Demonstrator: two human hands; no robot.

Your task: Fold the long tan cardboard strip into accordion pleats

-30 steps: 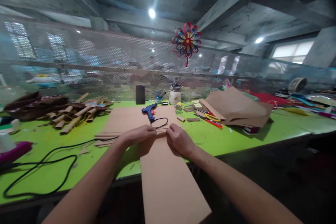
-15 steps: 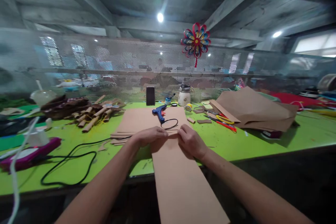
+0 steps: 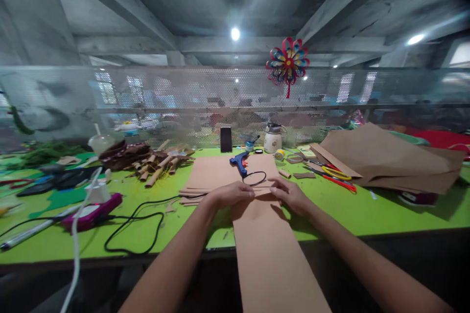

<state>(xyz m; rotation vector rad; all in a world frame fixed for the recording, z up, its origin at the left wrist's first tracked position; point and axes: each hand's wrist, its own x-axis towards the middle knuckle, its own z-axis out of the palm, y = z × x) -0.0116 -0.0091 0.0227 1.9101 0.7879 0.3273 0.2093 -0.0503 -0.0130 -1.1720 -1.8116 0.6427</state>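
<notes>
A long brown cardboard strip [image 3: 270,254] runs from the green table [image 3: 367,210] over its front edge toward me. My left hand [image 3: 231,193] and my right hand [image 3: 292,195] both pinch its far end with closed fingers, close together. Just beyond them lies a stack of brown cardboard sheets [image 3: 213,173]. On that stack rests a blue glue gun [image 3: 238,162] with a loop of black cord [image 3: 254,178].
Rolled cardboard tubes [image 3: 157,166] lie at the back left. A black cable [image 3: 135,225] and a pink device [image 3: 91,212] sit to the left. Brown paper sheets [image 3: 385,156], scissors [image 3: 336,176], a white jar [image 3: 272,141] and a black box [image 3: 225,139] stand behind. A mesh fence closes the back.
The view has swung to the left, so everything sits further right in the picture. Both hands keep their hold on the strip's far end.
</notes>
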